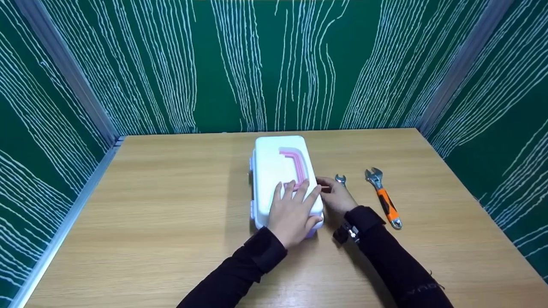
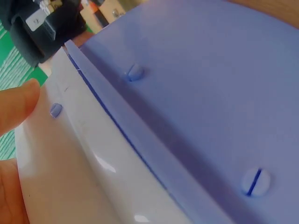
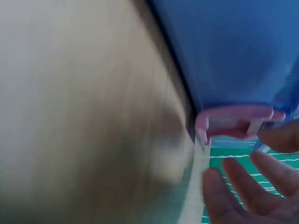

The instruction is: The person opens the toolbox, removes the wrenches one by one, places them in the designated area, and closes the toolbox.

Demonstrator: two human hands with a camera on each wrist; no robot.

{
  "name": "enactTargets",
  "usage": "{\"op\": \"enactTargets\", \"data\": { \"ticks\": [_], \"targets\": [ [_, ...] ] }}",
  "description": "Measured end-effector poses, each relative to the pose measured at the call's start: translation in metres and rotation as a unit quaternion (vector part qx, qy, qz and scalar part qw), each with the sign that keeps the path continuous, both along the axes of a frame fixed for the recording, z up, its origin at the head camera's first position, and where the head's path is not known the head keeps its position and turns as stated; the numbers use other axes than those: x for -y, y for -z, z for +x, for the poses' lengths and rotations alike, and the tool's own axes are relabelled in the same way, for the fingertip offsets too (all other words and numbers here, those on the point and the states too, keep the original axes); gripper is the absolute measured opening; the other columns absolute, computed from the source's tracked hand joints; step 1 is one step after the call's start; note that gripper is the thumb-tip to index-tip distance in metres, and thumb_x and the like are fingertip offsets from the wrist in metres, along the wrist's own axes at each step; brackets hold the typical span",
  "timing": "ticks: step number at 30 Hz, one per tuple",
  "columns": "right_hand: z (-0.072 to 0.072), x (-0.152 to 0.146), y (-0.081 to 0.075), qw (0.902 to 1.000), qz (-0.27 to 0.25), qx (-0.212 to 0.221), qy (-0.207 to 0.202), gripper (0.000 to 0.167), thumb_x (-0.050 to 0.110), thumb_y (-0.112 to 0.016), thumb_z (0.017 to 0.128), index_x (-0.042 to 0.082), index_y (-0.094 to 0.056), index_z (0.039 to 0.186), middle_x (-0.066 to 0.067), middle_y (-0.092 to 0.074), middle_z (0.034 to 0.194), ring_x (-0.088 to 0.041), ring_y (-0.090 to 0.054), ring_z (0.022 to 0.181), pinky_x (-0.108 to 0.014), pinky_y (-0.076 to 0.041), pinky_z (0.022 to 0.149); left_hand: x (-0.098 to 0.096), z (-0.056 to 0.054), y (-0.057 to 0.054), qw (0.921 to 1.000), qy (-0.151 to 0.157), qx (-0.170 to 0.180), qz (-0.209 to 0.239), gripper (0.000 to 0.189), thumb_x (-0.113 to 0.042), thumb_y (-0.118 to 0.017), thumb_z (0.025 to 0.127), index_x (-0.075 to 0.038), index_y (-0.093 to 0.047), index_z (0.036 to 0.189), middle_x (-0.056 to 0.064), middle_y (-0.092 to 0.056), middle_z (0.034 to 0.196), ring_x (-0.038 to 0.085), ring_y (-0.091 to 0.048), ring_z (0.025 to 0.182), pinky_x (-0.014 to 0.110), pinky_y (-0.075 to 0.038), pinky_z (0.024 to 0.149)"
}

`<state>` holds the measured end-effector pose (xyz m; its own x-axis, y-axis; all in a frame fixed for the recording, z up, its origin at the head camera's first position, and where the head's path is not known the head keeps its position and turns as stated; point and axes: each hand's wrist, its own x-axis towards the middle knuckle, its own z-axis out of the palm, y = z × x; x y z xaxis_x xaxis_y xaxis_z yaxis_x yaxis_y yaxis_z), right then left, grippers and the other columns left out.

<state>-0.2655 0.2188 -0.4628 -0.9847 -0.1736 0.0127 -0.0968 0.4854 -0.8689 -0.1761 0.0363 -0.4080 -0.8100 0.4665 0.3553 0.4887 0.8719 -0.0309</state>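
Observation:
A storage box [image 1: 269, 171] with a white lid and a pink carry handle [image 1: 298, 167] stands in the middle of the table, its lid down. My left hand [image 1: 291, 218] lies on the near part of the lid with fingers spread, the thumb at the right edge. The bluish base [image 2: 196, 93] shows below the lid seam in the left wrist view. At the box's right side is my right hand [image 1: 338, 197]. In the right wrist view its thumb is at a pink latch [image 3: 233, 111], its other fingers apart from the box; whether the thumb touches is unclear.
An adjustable wrench [image 1: 385, 201] with an orange and black handle lies on the table right of the box. A small open-end wrench [image 1: 341, 179] is partly hidden behind my right hand. Green panels [image 1: 274, 64] with white streaks border the wooden table [image 1: 171, 192].

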Motion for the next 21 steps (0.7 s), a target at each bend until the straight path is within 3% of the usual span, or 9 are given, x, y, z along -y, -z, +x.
{"op": "enactTargets", "data": {
  "ticks": [7, 14, 21],
  "targets": [
    [-0.008, -0.002, 0.0, 0.9957, 0.036, -0.021, -0.083, 0.058, -0.002, -0.059, 0.087, -0.011, -0.042, 0.141, -0.032, -0.054, 0.135, -0.043, -0.055, 0.122, -0.045, -0.047, 0.102, -0.001, 0.0, 0.001, 1.0, -0.001, 0.005, 0.004, 0.066, -0.056, -0.056, 0.091, -0.027, -0.042, 0.148, 0.002, -0.047, 0.149, 0.029, -0.044, 0.136, 0.053, -0.029, 0.115],
    [-0.012, 0.0, 0.003, 0.9953, 0.052, -0.03, -0.076, 0.05, 0.002, -0.061, 0.088, -0.007, -0.049, 0.136, -0.028, -0.061, 0.128, -0.04, -0.058, 0.12, -0.047, -0.047, 0.103, -0.001, -0.001, 0.002, 1.0, -0.003, 0.006, 0.001, 0.066, -0.057, -0.055, 0.091, -0.028, -0.041, 0.149, 0.002, -0.047, 0.15, 0.029, -0.044, 0.136, 0.053, -0.029, 0.115],
    [-0.016, -0.013, 0.003, 0.9947, 0.035, -0.02, -0.095, 0.049, -0.002, -0.056, 0.09, -0.012, -0.045, 0.136, -0.035, -0.053, 0.133, -0.048, -0.053, 0.122, -0.053, -0.045, 0.105, -0.001, -0.001, 0.003, 0.9999, -0.008, -0.001, -0.014, 0.068, -0.06, -0.054, 0.09, -0.03, -0.041, 0.149, 0.0, -0.047, 0.15, 0.028, -0.044, 0.136, 0.053, -0.029, 0.115]
  ]
}}
